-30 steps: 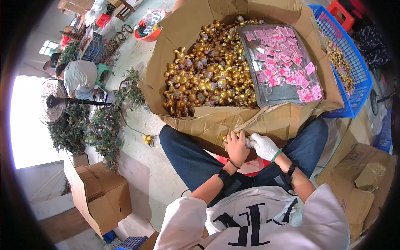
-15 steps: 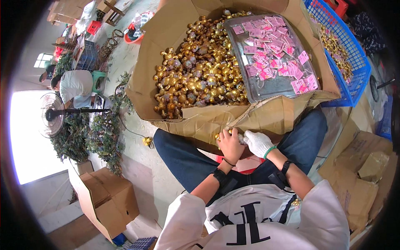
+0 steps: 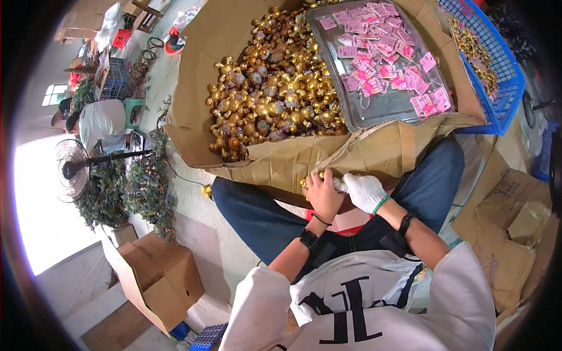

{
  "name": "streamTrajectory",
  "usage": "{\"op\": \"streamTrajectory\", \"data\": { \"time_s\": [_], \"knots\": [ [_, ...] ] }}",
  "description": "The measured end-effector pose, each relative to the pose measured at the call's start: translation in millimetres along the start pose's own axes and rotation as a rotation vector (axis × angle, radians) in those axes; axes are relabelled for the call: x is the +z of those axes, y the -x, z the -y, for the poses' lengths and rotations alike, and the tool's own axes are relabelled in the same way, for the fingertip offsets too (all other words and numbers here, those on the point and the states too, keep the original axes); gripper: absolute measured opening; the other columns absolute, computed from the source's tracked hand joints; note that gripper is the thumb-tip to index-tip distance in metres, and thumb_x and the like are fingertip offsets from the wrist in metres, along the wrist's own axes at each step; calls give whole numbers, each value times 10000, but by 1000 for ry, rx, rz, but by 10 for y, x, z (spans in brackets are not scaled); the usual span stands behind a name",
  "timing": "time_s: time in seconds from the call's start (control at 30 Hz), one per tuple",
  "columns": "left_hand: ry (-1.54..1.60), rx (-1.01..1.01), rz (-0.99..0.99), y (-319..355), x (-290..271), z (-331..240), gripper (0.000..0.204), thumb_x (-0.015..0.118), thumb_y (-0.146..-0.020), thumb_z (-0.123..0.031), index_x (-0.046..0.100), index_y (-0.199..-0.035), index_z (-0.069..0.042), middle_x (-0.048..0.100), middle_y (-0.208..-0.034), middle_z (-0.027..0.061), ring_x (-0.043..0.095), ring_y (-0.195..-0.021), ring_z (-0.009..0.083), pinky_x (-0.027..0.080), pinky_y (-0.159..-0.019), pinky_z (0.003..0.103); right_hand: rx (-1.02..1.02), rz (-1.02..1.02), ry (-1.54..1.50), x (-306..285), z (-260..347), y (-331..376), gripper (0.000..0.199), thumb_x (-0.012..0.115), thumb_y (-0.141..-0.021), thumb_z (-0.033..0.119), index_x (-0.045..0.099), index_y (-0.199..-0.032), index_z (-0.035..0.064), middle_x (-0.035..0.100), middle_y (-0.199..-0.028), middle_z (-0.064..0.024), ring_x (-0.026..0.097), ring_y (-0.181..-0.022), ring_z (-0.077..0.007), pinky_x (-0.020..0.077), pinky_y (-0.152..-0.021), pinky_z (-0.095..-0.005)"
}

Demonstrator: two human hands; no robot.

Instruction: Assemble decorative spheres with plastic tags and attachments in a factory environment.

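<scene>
we are clamping a gold trinket between our left hand and right hand; glove fabric may be causing slippage.

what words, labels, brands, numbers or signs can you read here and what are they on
I won't copy printed words, but print shows here:
Pink cards on the gray tray: printed; much of it too small to read.
White shirt: large black characters.
Cardboard at right: faint print, too blurred to read.
Fan hub: small mark, unreadable.
Gold piece at the left hand: no print visible.
</scene>
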State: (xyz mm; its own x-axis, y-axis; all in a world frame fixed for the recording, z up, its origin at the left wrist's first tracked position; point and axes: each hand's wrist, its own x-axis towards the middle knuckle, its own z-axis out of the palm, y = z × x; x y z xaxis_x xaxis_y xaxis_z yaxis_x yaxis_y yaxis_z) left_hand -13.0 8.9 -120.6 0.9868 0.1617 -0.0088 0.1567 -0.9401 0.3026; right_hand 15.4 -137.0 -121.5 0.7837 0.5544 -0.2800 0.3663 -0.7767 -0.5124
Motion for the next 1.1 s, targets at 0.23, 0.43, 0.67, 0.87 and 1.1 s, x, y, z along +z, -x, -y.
{"op": "streamTrajectory", "data": {
  "time_s": [0.23, 0.43, 0.67, 0.87, 1.1],
  "knots": [
    [-17, -5, 21, 19, 29, 33, 481, 786, -562, -207, 610, -1006, -142, 533, -988, 128, 523, -979, 353, 413, -753, 471, -34, 159, -17, -236, 42, -94, 184, 523, -890, 208, 575, -948, 42, 681, -738, -199, 691, -703, -372, 537, -605, -494],
    [-32, -56, -13, -11, 23, -19, 486, 784, -559, -221, 609, -1005, -141, 539, -998, 133, 530, -987, 362, 412, -748, 488, -26, 216, -51, -293, 61, -185, 190, 538, -875, 208, 595, -941, 39, 683, -754, -210, 687, -740, -388, 534, -650, -503],
    [-64, -121, 41, 3, 55, -41, 471, 749, -575, -201, 612, -1022, -141, 551, -1023, 138, 533, -998, 360, 420, -770, 502, -202, 231, -160, -102, -124, -329, 272, 513, -870, 252, 691, -822, 52, 682, -814, -219, 661, -750, -414, 500, -675, -511],
    [-65, -121, 188, -14, 32, -95, 612, 727, -699, -274, 567, -1281, -175, 539, -1200, 200, 517, -1107, 395, 426, -882, 532, -308, 224, -105, 64, -285, -451, 261, 525, -840, 224, 716, -738, 77, 673, -740, -213, 638, -624, -395, 490, -590, -493],
    [-132, -9, 70, 56, 122, 141, 580, 771, -586, -289, 606, -1132, -177, 536, -1126, 158, 526, -1074, 378, 423, -854, 569, 349, 863, -1013, 99, -291, -571, 368, 409, -974, 332, 619, -756, 122, 461, -548, 13, 398, -413, -149, 325, -391, -310]
  ]
}}
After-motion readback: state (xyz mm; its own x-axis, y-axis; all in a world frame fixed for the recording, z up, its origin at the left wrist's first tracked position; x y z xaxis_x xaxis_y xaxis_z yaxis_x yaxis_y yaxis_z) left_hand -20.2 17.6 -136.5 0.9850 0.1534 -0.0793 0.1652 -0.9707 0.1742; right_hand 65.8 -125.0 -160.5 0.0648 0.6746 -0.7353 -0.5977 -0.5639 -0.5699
